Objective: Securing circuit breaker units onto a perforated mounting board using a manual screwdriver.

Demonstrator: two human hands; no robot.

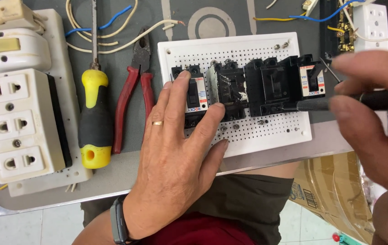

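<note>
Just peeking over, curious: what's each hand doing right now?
Left hand: open, flat on the white perforated plastic board, fingers touching a black breaker.
Right hand: closed on a black-handled screwdriver.

Red pliers [132, 97] beside yellow-black screwdriver [94, 115]

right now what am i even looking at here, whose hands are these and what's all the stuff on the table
This is one picture from a camera worn on a person's head, looking down at their own two bare hands over a grey worktable.

The left hand, with a ring and a wrist band, presses flat on a white perforated board, fingers on the leftmost of a row of small black breaker switches.

The right hand, blurred and close to the lens, holds a dark-handled screwdriver whose tip reaches the rightmost breaker.

To the left lie red-handled pliers, a yellow-and-black screwdriver, loose wires and a white triple socket block.
</note>
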